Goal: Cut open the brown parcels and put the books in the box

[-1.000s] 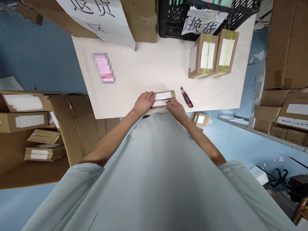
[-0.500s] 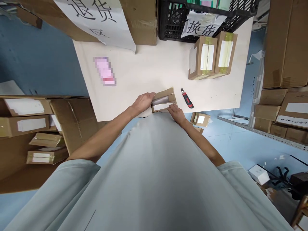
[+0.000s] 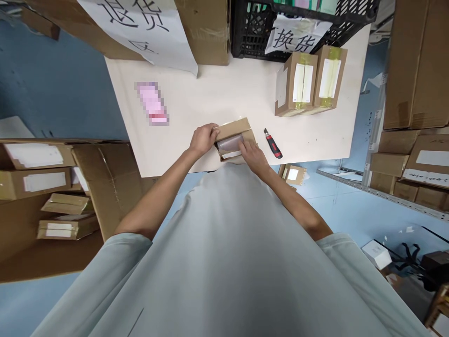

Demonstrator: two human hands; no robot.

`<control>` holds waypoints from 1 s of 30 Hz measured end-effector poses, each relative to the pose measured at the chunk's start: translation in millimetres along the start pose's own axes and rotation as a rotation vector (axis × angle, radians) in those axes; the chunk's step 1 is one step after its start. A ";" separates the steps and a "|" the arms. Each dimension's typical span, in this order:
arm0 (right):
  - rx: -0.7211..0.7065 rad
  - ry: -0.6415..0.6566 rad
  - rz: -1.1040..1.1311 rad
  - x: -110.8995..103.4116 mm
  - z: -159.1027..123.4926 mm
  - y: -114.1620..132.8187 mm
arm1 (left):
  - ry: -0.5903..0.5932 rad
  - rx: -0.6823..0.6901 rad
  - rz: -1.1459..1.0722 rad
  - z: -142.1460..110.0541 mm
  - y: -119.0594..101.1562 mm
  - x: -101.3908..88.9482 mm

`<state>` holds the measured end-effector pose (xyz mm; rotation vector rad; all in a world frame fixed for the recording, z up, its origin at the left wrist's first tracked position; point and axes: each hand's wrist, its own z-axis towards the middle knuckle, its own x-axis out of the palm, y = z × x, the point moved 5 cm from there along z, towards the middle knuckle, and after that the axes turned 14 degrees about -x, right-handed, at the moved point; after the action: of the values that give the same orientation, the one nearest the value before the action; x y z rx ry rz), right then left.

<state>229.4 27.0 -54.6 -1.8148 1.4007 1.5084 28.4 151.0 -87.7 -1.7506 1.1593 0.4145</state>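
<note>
Close to my body at the table's near edge, a small cardboard box (image 3: 235, 126) lies with its top flaps raised. Inside it shows a greyish wrapped item (image 3: 230, 142), its kind not clear. My left hand (image 3: 205, 139) grips the box's left end by the far flap, thumb bent inward. My right hand (image 3: 253, 155) is at the right end, its fingertips over the opening and against the wrapped item; whether they grip it I cannot tell. A red and black utility knife (image 3: 272, 143) rests on the table just right of the box.
Two taped boxes (image 3: 297, 86) stand at the back right of the white table (image 3: 196, 103), before a black crate (image 3: 252, 35). A blurred pink item (image 3: 152, 103) lies at the left. A large open carton (image 3: 101, 173) with several small boxes is lower left; shelving with boxes (image 3: 389, 161) stands right.
The box's labelled flaps have come apart and swung up, exposing the wrapped item. My left hand has moved slightly left and away from me; my right fingers have shifted onto the opening.
</note>
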 end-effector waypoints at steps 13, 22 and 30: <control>0.013 0.115 0.078 -4.0 1.5 -4.7 | -0.172 -0.030 -0.111 23.4 7.6 -21.6; 0.081 0.236 0.055 -24.6 24.4 -10.4 | -0.107 0.135 0.130 -52.0 -8.3 4.9; 0.196 0.179 -0.009 -49.2 -6.0 -39.1 | -0.008 0.040 0.176 -43.7 -4.8 18.6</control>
<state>270.0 60.1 -19.5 -1.8664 1.5600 1.1817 32.3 104.6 -77.2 -1.6174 1.3122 0.4996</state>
